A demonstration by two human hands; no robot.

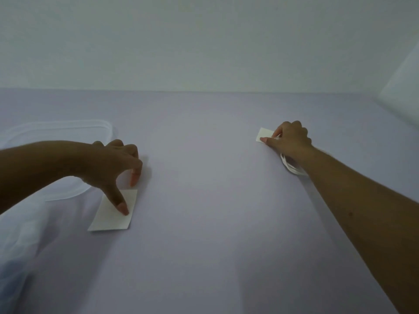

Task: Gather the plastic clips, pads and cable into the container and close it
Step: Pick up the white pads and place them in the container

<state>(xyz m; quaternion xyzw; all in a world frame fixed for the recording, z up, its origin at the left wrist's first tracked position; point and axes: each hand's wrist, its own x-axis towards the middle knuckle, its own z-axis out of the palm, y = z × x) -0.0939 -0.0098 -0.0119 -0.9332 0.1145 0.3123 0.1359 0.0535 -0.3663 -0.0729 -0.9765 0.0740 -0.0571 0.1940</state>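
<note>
A white rectangular pad (111, 215) lies flat on the lilac table, left of centre. My left hand (115, 164) hovers over it with fingers spread, thumb tip and index tip touching it. A smaller white pad (264, 134) lies at the right. My right hand (290, 138) rests on it, finger and thumb pinching its near edge. A coiled white cable (292, 167) lies on the table just under my right wrist, partly hidden by the arm. A clear plastic lid (56, 130) lies flat at the far left behind my left forearm. No clips show.
A blurred clear plastic container (20, 234) fills the lower left corner. The lilac table (204, 223) runs to a pale wall at the back. A white panel (403, 87) stands at the far right edge.
</note>
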